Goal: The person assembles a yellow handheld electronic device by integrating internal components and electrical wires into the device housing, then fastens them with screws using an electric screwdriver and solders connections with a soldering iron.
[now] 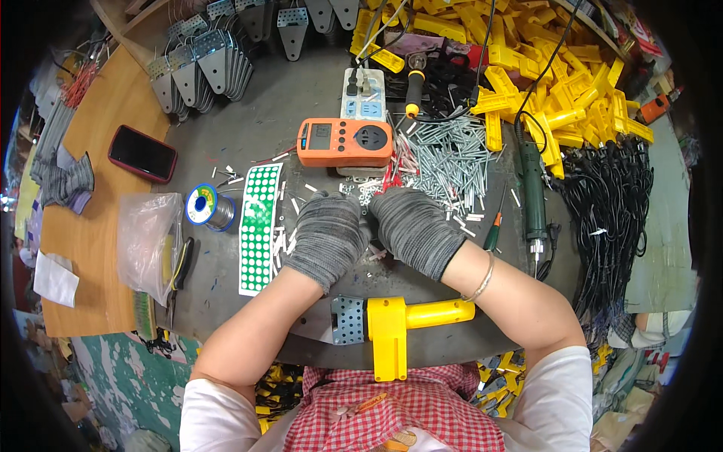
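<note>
My left hand and my right hand, both in grey knit gloves, are close together over the middle of the dark table. Their fingers curl inward, and the fingertips and anything between them are hidden. Just beyond them lie small metal nuts and red-and-white bits. Long silver screws are heaped past my right hand. Close to my body lies a T-shaped yellow plastic handle housing, joined to a perforated metal plate.
An orange meter stands before a power strip. Left are a green-dotted sticker sheet, solder spool and phone. Right are an electric screwdriver, black cables and yellow housings. Metal plates stand at the back.
</note>
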The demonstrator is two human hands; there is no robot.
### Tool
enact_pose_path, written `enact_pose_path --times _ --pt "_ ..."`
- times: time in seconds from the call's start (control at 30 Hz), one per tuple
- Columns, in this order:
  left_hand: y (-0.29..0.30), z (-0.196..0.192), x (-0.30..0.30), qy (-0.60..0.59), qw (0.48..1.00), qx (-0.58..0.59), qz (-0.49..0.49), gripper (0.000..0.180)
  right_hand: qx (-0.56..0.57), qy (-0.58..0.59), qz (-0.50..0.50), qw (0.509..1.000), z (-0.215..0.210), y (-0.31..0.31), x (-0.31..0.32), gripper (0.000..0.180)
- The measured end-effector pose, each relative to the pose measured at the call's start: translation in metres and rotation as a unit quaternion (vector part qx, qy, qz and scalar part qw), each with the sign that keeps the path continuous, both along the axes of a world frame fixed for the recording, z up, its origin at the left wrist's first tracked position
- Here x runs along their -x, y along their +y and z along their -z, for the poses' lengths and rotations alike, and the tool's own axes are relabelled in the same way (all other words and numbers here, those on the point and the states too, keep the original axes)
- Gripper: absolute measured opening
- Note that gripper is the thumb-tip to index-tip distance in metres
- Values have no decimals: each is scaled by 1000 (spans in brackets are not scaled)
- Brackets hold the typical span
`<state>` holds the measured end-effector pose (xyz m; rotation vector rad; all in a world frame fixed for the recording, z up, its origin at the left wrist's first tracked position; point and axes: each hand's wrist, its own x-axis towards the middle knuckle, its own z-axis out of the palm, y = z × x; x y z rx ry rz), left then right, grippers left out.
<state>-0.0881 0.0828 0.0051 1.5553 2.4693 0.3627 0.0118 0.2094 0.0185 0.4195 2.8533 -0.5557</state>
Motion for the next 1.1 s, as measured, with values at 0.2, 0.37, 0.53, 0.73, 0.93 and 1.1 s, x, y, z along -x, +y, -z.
enact_pose_path --times 0.2,0.37,0.53,0.73,0.93,1.1 --pt "-8 7 -1 0 998 -54 -33 24 16 -58 26 998 -13 0 -5 15" --pt "-7 2 -4 46 999 8 -22 24 430 33 -92 898 -11 -14 -59 18" --pt "15 -4 -5 77 993 89 -6 28 385 27 -117 915 -5 -12 -71 19" --pt "20 -2 -15 170 977 127 24 17 274 121 -103 949 -38 -44 -118 15" --pt "41 -15 -17 225 929 260 139 22 146 66 -168 973 -30 -104 -175 12" --pt "37 -17 -12 219 942 234 103 25 83 110 -145 980 -27 -116 -182 15"
